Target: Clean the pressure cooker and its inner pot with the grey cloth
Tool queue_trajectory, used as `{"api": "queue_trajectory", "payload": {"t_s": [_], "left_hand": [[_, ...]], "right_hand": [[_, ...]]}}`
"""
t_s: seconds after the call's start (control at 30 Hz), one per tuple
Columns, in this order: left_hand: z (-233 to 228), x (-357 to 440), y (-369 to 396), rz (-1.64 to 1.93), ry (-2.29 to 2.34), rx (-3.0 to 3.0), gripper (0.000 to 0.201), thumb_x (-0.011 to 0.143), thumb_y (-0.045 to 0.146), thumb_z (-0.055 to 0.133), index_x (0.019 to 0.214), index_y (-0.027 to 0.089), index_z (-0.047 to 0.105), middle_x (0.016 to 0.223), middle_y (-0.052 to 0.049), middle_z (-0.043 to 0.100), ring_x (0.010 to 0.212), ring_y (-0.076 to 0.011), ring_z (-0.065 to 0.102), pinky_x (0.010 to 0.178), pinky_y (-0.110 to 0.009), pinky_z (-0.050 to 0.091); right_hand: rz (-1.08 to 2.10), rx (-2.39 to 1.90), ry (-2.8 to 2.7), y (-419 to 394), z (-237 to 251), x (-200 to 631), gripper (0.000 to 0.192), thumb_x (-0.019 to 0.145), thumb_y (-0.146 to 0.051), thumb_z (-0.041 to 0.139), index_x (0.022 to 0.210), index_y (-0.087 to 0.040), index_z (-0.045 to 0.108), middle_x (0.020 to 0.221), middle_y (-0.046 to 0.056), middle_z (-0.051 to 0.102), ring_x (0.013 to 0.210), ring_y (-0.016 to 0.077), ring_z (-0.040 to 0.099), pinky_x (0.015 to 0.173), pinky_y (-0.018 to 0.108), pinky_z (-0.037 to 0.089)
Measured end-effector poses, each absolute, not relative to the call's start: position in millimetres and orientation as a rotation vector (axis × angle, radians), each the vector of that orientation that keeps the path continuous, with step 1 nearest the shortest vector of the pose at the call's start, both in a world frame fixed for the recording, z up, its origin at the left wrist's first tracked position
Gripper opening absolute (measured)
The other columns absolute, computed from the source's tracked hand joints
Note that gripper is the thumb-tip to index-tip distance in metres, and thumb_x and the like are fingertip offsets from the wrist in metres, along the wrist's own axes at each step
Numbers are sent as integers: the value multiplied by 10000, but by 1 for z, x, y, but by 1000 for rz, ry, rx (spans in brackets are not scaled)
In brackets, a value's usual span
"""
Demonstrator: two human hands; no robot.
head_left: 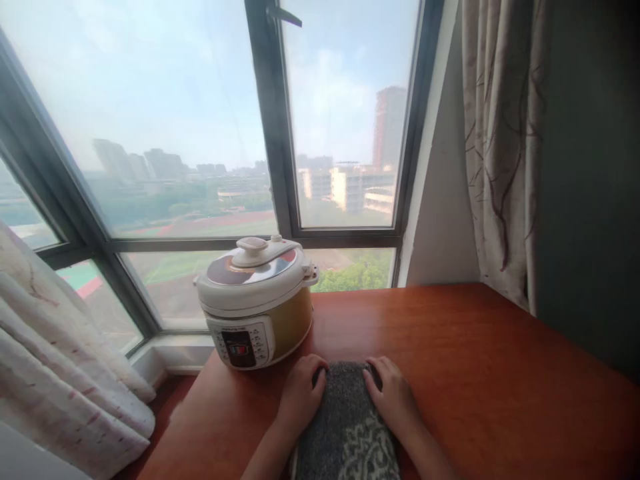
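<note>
We see the patterned grey cloth [336, 413] on the table [490, 367], near the cooker [291, 327]. Left hand [302, 392] and right hand [395, 393] curl at its far corners; pinching, we cannot tell. Risk: uneven pulling could skew it; a leftward swing could bump the cooker.

From my end I take the cloth [340, 403] as clock centre, lying on the table [480, 373]. Left hand [300, 395] on its edge at 10, right hand [394, 393] on its edge at 2. Cooker [257, 307] on the table between 10 and 11, just past the left hand. I have window [185, 127] behind table, from 10 round past 12. Curtains [65, 373]: one at 9, one at 1.
</note>
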State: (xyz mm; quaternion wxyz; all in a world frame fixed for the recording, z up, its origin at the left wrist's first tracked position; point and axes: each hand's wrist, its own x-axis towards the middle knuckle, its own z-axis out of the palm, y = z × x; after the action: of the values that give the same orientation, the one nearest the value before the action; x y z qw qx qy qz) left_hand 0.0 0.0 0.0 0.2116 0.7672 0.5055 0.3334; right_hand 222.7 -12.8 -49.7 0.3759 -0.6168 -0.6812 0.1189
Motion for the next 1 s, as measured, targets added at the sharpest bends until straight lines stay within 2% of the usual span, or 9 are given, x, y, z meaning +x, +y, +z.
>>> {"api": "queue_trajectory", "payload": {"t_s": [1.0], "left_hand": [[2,0,-2,961,1393,2111,160,875,204,485,864,208,644,928,-80,693,923,-244,633,862,-371,478]], "right_hand": [[314,-1570,-1725,-14,-49,223,336,941,-345,468,1089,-178,720,1026,113,718,978,257,680,899,346,517]]}}
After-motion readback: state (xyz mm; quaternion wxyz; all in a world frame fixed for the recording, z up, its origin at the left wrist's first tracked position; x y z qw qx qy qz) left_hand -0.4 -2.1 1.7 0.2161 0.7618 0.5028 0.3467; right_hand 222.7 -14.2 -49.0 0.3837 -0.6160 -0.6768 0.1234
